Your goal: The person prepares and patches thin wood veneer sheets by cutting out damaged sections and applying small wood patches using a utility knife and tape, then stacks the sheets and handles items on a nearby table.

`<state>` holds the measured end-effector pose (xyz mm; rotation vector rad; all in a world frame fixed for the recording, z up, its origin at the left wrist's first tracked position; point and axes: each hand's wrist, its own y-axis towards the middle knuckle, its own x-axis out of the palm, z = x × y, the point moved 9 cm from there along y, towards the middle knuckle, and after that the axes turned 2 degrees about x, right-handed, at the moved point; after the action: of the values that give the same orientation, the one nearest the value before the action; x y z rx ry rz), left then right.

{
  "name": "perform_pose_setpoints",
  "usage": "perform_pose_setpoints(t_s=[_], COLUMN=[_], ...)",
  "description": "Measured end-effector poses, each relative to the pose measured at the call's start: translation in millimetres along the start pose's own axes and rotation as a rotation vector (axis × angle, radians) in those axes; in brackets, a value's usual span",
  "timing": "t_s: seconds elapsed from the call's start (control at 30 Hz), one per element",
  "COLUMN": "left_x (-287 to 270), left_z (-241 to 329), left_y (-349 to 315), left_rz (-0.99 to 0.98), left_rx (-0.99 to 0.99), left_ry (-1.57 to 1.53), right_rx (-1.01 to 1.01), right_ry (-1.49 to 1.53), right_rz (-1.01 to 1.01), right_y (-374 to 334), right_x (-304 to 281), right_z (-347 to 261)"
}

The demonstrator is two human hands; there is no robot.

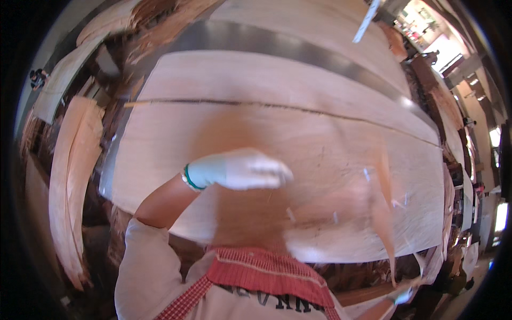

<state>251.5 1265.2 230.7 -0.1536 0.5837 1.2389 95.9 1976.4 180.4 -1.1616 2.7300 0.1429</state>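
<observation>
Right hand in a white glove [403,296], between 4 and 5 o'clock: fingers blurred, opening and hold cannot be told. Left hand in a white, green-cuffed glove [242,169], centre: fingers nearly straight, together, apparently empty, above broad pale wood-veneer sheet [298,85]. Sheet spans 9 to 3 o'clock, laid flat, presumably for full reach. Thin tan veneer strip [384,184], 3 to 4 o'clock, blurred. Smooth grey metallic band [229,37], 12 o'clock, beyond.

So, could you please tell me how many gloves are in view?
2: one white glove on the left hand, over the pale wood sheet; another glove on the right hand, at the lower right. More may be hidden elsewhere.
</observation>
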Motion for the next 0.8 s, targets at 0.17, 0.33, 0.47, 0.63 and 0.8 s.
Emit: perform_pose_setpoints(t_s=[0.17,0.33,0.47,0.63,0.8], left_x=[-186,-274,-299,-300,-274], left_z=[-6,60,71,68,84], left_y=[72,215,274,286,269], left_rz=[0.69,0.791,0.76,0.725,0.753], left_rx=[-0.121,0.144,0.076,0.266,0.167], left_ry=[0.255,0.169,-0.232,-0.774,-0.206], right_rx=[-0.141,-0.265,-0.323,-0.156,-0.151], right_ry=[-0.066,-0.067,-0.034,0.065,0.025], right_rz=[0.26,0.341,0.237,0.035,-0.183], right_y=[-23,-46,-51,-66,-41], right_x=[-57,-76,-45,22,79], right_z=[-51,-106,-123,-102,-51])
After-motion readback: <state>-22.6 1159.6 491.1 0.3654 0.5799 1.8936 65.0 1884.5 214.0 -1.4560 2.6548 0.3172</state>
